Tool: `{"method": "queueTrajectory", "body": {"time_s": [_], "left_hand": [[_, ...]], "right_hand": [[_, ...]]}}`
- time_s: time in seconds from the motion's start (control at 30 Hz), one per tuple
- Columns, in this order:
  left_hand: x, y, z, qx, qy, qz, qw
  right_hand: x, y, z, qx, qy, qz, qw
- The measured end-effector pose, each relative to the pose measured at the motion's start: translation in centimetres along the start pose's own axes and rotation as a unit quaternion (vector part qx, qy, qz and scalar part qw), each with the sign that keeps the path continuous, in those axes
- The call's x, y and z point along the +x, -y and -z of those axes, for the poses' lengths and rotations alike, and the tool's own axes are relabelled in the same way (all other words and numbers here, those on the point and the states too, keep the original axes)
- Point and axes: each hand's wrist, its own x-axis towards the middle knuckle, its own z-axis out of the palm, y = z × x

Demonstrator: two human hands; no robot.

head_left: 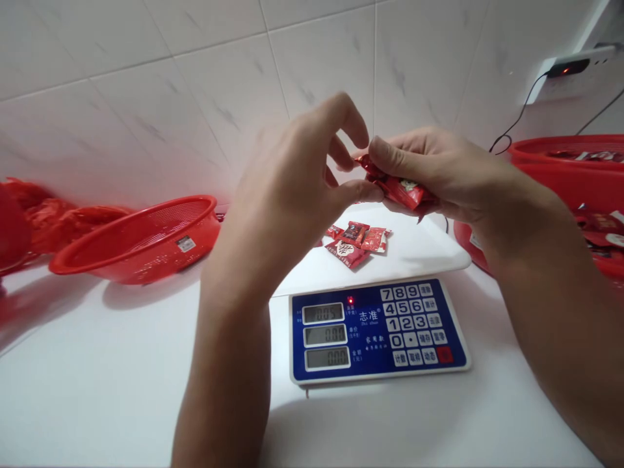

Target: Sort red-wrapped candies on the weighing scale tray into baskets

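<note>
My right hand (433, 162) is closed around a small bunch of red wrapped candies (407, 190), its thumb pressed on top. From the left, the thumb and fingers of my left hand (312, 156) close on the near end of the same candies, with the index finger arched above. Both hands are raised over the white pan (414, 250) of a digital scale. On that pan lie several red candy packets (348, 252), partly hidden by my left hand. The scale's blue keypad panel (377, 331) faces me, with digits showing on its displays and a red light lit.
A red mesh basket (141, 244) stands at the left, with red plastic bags (63, 224) behind it. Red baskets (550, 185) holding wrapped candies are at the right. A tiled wall (219, 84) closes off the back, with a power strip (565, 81) and cables at upper right.
</note>
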Motion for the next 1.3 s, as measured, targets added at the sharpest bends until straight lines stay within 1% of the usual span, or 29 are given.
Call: {"method": "queueTrajectory", "body": {"time_s": [0.1,0.27,0.4,0.47,0.53,0.6,0.67,0.73,0.77,0.83,0.97,1.03,1.13,1.2,1.3], "left_hand": [[0.0,0.2,-0.1,0.013,0.016,-0.002,1.0],[0.0,0.2,0.0,0.021,0.045,0.011,0.999],[0.1,0.2,0.1,0.017,0.058,0.033,0.998],[0.3,0.5,0.0,0.044,0.075,0.055,0.995],[0.4,1.1,-0.2,0.107,0.107,0.083,0.985],[0.5,1.8,-0.5,0.172,0.163,0.114,0.965],[0.5,2.6,-0.8,0.214,0.21,0.145,0.943],[0.6,3.2,-1.1,0.233,0.225,0.157,0.933],[0.6,3.4,-1.1,0.239,0.222,0.158,0.932],[0.6,3.3,-1.1,0.225,0.199,0.151,0.942],[0.5,1.7,-0.6,0.12,0.126,0.116,0.978],[0.3,0.7,-0.4,0.065,0.104,0.089,0.989],[0.2,-0.2,-0.2,0.019,0.076,0.057,0.995],[0.2,-0.4,-0.2,0.013,0.068,0.056,0.996],[0.3,-0.1,-0.5,0.013,0.073,0.065,0.995]], "right_hand": [[0.0,-0.2,0.0,0.001,0.026,0.005,1.0],[0.2,-0.8,0.1,-0.042,0.006,-0.014,0.999],[0.3,-0.8,0.0,-0.056,0.026,-0.018,0.998],[0.4,-1.0,0.0,-0.074,0.049,-0.034,0.995],[0.7,-1.4,0.0,-0.103,0.063,-0.058,0.991],[1.1,-2.0,0.1,-0.14,0.04,-0.083,0.986],[1.6,-2.6,0.2,-0.182,-0.012,-0.104,0.978],[1.9,-3.0,0.2,-0.21,-0.052,-0.111,0.97],[1.9,-3.1,0.2,-0.212,-0.063,-0.107,0.969],[2.0,-3.1,0.0,-0.192,-0.078,-0.087,0.974],[1.6,-2.3,-0.4,-0.148,-0.105,-0.04,0.983],[1.3,-1.8,-0.6,-0.139,-0.11,-0.025,0.984],[1.0,-1.2,-0.8,-0.131,-0.112,-0.019,0.985],[0.9,-1.0,-0.8,-0.128,-0.111,-0.018,0.985],[0.9,-0.9,-1.0,-0.121,-0.108,-0.014,0.987]]}}
